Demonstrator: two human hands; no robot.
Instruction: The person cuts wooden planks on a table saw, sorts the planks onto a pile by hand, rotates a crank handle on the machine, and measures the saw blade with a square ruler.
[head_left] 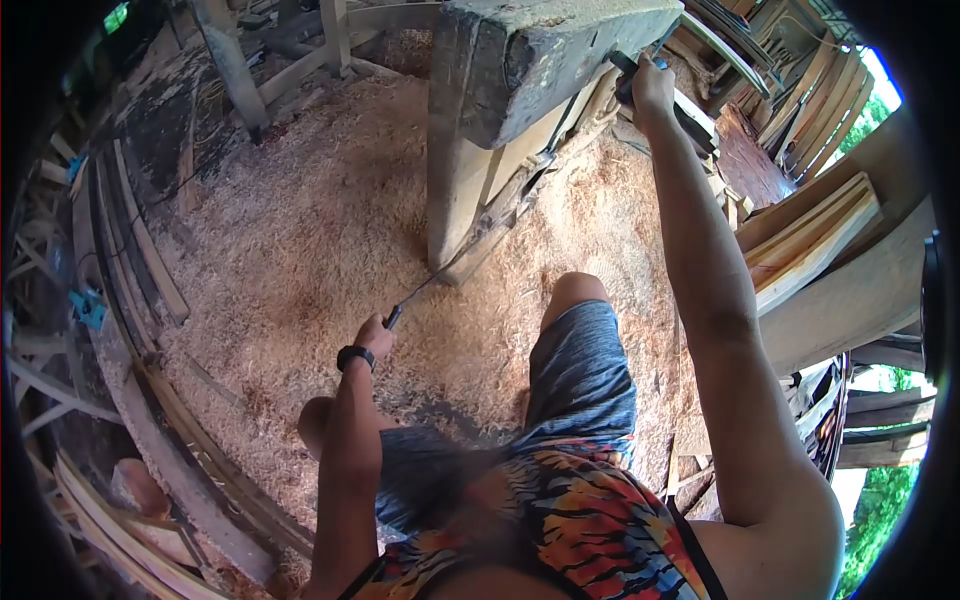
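My left hand (376, 337), with a black band at the wrist, is closed round the dark handle of a thin metal tool (420, 287). The tool's far end reaches the foot of a heavy wooden bench (463, 180). At the upper right, my right hand (653, 84) grips a black handle (625, 77) beside the bench's thick, worn top (560, 50). What the black handle belongs to is hard to make out. Between the hands, wooden pieces and a dark bar run along the bench's side.
Wood shavings (310, 230) cover the floor. Long boards (140, 230) lie at the left, with a blue object (88, 309) near them. More planks (810, 240) and a curved board (850, 290) stand at the right. A wooden frame leg (228, 65) rises at the upper left.
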